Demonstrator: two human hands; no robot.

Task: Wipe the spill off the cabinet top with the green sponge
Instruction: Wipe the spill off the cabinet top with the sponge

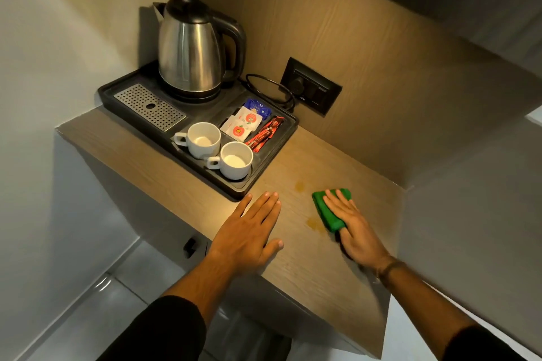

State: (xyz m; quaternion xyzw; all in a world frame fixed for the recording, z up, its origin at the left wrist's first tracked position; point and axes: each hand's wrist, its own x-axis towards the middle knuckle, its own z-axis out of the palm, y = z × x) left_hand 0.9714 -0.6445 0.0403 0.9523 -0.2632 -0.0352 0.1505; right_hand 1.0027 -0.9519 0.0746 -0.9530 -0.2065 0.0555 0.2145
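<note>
A green sponge (326,209) lies flat on the light wooden cabinet top (305,261). My right hand (353,228) presses down on it, fingers spread over its far end and the thumb tucked at its near edge. A yellowish spill (314,223) shows as a wet patch just left of the sponge, with a smaller stain (299,186) farther back near the tray. My left hand (249,231) rests palm down on the cabinet top to the left of the spill, fingers together, holding nothing.
A black tray (265,164) at the back left carries a steel kettle (192,47), two white cups (202,139), sachets (249,123) and a metal drip grate (151,105). A cord runs to a wall socket (312,86). The cabinet's front edge drops to the floor.
</note>
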